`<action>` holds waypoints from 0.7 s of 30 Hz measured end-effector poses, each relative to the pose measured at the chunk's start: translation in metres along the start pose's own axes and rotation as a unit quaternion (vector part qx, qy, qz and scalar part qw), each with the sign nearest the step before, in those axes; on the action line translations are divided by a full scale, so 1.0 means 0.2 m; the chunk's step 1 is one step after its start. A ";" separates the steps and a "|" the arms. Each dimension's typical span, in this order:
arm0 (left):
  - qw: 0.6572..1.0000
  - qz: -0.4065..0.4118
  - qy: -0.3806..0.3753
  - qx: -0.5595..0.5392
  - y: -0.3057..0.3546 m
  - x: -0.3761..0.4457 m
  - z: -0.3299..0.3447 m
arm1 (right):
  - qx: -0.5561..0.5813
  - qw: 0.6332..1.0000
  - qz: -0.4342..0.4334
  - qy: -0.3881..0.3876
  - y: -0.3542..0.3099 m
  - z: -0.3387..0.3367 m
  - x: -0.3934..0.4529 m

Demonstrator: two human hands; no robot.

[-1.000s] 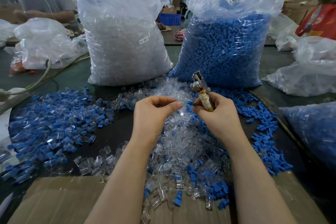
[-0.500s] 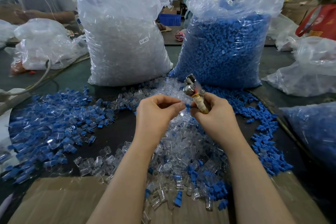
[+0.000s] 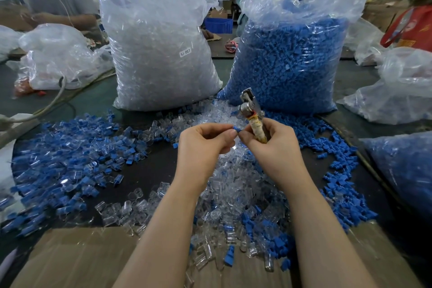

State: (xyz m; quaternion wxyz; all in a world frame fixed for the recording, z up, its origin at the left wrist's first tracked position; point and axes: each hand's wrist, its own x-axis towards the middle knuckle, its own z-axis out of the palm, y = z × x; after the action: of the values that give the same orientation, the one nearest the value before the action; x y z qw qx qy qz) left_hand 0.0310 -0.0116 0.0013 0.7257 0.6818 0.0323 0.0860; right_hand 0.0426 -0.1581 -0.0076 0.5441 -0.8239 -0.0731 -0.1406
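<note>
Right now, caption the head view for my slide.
Left hand and right hand pinch a small blue piece over a heap of clear parts; the right also grips a metal-headed tool.

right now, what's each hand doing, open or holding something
Left hand: closed, pinching a small blue piece at its fingertips.
Right hand: closed round a metal-headed tool, thumb meeting the blue piece.

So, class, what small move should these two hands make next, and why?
Probably press the blue piece home: the left hand and right hand pinch it together at their fingertips above the clear pieces, while the right hand also grips the tool, its metal head pointing up.
</note>
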 end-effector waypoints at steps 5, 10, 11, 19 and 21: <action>0.999 0.001 0.040 -0.012 0.00 -0.01 0.01 | -0.010 1.000 0.014 0.014 0.00 0.00 0.00; 0.998 0.013 0.057 0.009 0.01 -0.01 0.02 | -0.034 0.999 0.016 0.022 -0.01 0.00 0.00; 0.998 0.018 0.057 0.016 0.01 -0.01 0.02 | -0.039 0.999 0.016 0.024 -0.02 0.01 0.00; 0.986 0.090 0.065 0.123 0.00 -0.02 0.03 | -0.045 0.998 0.037 0.020 -0.02 0.01 0.00; 0.983 0.105 0.065 0.137 0.00 -0.03 0.04 | -0.023 0.999 0.047 0.011 -0.03 0.01 0.00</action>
State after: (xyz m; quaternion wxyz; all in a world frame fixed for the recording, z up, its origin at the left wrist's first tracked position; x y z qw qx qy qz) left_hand 0.0268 -0.0208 0.0014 0.6085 0.7675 0.0191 0.2008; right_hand 0.0412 -0.1537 -0.0042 0.5321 -0.8369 -0.0250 -0.1257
